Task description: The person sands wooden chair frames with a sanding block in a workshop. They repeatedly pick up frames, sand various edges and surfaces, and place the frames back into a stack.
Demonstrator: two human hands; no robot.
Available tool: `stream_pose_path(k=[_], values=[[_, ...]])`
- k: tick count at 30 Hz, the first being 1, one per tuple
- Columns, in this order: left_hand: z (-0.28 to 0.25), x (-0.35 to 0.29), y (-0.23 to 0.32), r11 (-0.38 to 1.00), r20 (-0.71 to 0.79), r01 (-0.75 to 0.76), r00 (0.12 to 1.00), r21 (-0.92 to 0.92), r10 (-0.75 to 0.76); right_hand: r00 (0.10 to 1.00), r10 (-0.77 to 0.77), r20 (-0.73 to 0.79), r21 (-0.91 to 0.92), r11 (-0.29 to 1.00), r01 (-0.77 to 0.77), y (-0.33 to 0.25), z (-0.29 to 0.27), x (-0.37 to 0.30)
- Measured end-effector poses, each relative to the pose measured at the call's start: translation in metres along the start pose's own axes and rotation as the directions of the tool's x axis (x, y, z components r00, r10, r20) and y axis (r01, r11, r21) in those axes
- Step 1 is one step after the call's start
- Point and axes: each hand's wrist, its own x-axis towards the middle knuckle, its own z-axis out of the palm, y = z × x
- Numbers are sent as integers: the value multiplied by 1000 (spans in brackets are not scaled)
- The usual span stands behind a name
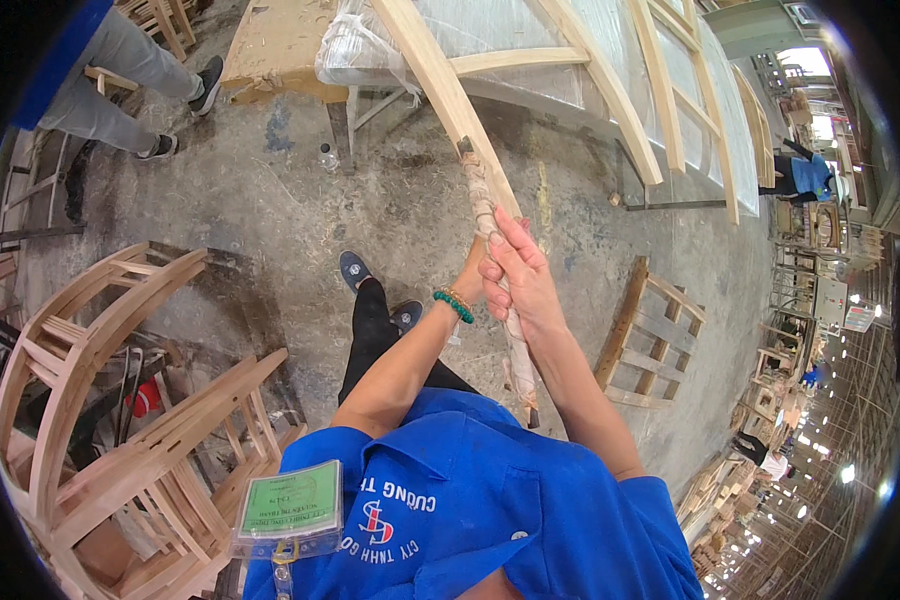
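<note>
My right hand (pixel 520 268) is closed around a long thin bar wrapped in beige tape (pixel 520 355), with dark bare tips at both ends. The bar slants from near my chest up to a pale wooden frame leg (pixel 440 85), where its far tip touches or overlaps the wood. Behind the bar and my right hand is my left hand (pixel 476 264), close to the leg's near end; its fingers are mostly hidden. A green and gold bead bracelet (pixel 454 304) circles the left wrist. The leg belongs to a curved wooden frame resting on a plastic-wrapped table (pixel 380 50).
More pale wooden frames (pixel 660 90) lie along that table. Curved wooden frames (pixel 100 350) stand at left. A wooden pallet (pixel 655 340) rests on the concrete floor (pixel 270 200) at right. A clear bottle (pixel 328 157) stands near a table leg. Another person's legs (pixel 120 85) show upper left.
</note>
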Motion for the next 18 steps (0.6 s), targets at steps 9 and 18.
stream_pose_path(k=[9,18], values=[[-1,-3,8,960,79,-62,996,274,41,999,54,-8,118,992,-53,-9,6,4],[-5,-8,1,990,58,17,998,142,-26,999,23,37,127,992,-28,0,-14,14]])
